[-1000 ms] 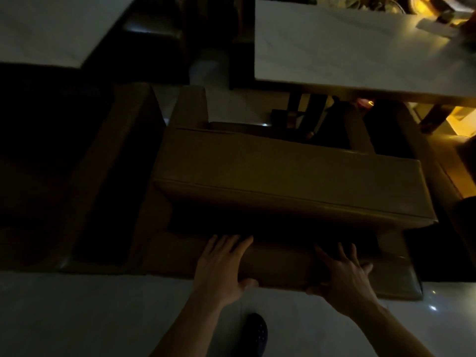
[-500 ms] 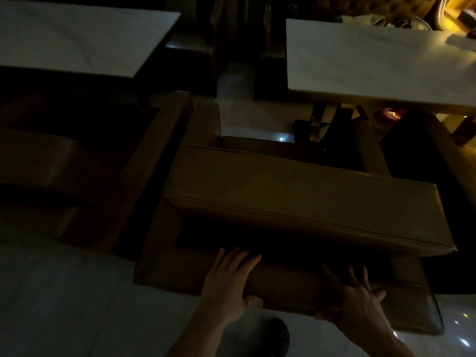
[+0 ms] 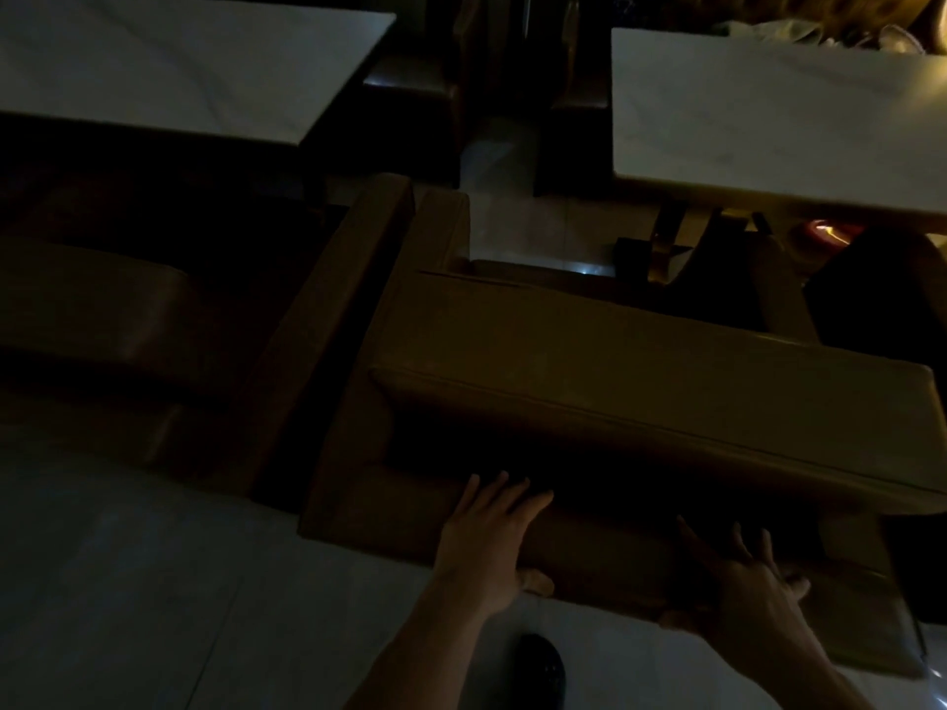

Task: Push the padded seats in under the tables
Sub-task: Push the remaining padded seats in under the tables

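Observation:
A tan padded seat (image 3: 615, 381) stands in front of me in dim light, its backrest top facing me and its low back panel near the floor. My left hand (image 3: 487, 545) lies flat, fingers spread, against that lower panel. My right hand (image 3: 748, 591) presses the same panel further right, fingers apart. Beyond the seat, a white marble-look table (image 3: 768, 120) stands at the upper right. A second padded seat (image 3: 102, 320) sits in deep shadow at the left, before another white table (image 3: 179, 58).
A tan side panel (image 3: 328, 330) runs between the two seats. Dark table legs (image 3: 666, 243) stand under the right table. Pale tiled floor (image 3: 128, 581) spreads at the lower left. My dark shoe (image 3: 540, 668) is between my arms. Dark chairs (image 3: 410, 89) stand behind.
The view has shifted so the seat and tables sit further right and lower in frame. Both hands stay flat on the seat's lower panel.

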The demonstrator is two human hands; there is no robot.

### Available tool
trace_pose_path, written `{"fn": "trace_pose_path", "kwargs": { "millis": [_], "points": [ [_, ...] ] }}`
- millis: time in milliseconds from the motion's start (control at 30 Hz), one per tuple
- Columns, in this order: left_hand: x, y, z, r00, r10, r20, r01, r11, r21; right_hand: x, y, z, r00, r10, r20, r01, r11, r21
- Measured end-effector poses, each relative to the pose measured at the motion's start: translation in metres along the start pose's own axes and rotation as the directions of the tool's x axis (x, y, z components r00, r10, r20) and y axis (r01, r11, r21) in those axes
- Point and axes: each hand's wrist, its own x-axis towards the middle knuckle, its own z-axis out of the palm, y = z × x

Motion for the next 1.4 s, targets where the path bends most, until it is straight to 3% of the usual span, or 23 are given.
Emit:
{"fn": "trace_pose_path", "kwargs": {
  "millis": [467, 767, 1400],
  "points": [
    [0.053, -0.007, -0.018, 1.000, -0.006, -0.002, 0.006, 1.000, 0.014, 0.041, 0.005, -0.026, 0.990, -0.062, -0.124, 0.065, 0.998, 0.025],
    [0.057, -0.006, -0.015, 0.999, 0.002, -0.048, -0.002, 1.000, -0.008, 0.047, 0.007, -0.032, 0.992, -0.065, -0.104, 0.069, 0.997, 0.031],
    [0.057, 0.006, -0.024, 0.996, -0.080, 0.026, 0.078, 0.995, 0.068, 0.037, -0.003, -0.034, 0.998, -0.003, -0.069, 0.002, 1.000, -0.018]
  ]
}}
